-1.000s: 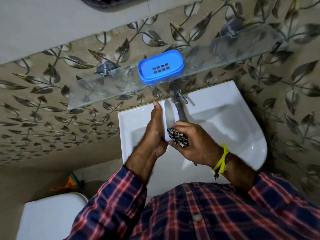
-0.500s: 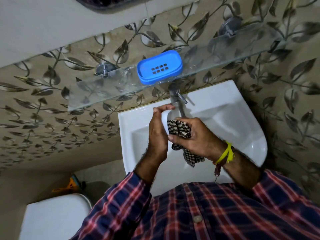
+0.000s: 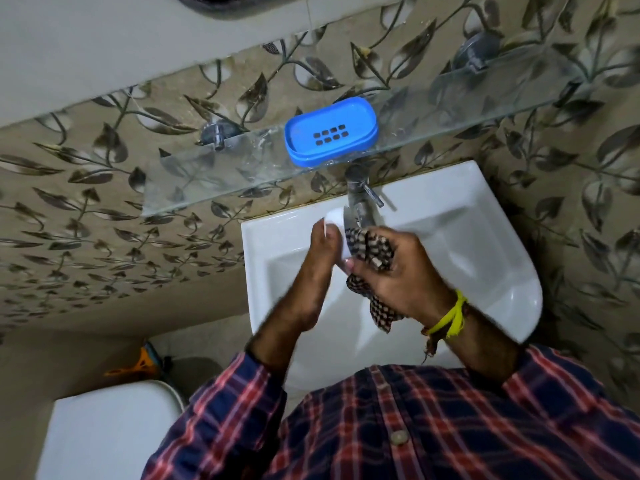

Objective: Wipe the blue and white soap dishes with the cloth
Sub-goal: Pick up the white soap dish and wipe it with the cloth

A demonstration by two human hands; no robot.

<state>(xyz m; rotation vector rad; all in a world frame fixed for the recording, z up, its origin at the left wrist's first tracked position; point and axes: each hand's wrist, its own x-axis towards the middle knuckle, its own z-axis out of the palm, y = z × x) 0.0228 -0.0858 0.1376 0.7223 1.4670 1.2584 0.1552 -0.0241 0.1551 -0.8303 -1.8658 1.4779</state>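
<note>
1. Beige bathroom wall tiles with a dark leaf-and-vine pattern (image 3: 114, 244) take up most of the background, with a plain pale band of wall above them.
2. Below that sits a white ceramic wall-hung washbasin (image 3: 485, 244), seen from straight above, and a white toilet cistern lid (image 3: 110, 431) is at the lower left.
3. The person's dark blue and red checked shirt (image 3: 415, 427) fills the bottom edge, both sleeves reaching up over the basin.
4. A clear glass shelf on chrome brackets (image 3: 207, 181) runs across the wall just above the basin.
5. On that shelf sits the blue oval plastic soap dish with drain slots (image 3: 330, 133), pretty much right above the chrome tap (image 3: 358, 195).
6. Over the basin, the left hand (image 3: 320, 258) has its fingers curled around the white soap dish (image 3: 337, 220), held on edge so only a sliver of it shows.
7. The right hand (image 3: 394, 271), yellow thread band (image 3: 450, 317) at the wrist, grips a brown-and-cream checked cloth (image 3: 370, 247) bunched against the white dish, with a loose end hanging below the palm.
</note>
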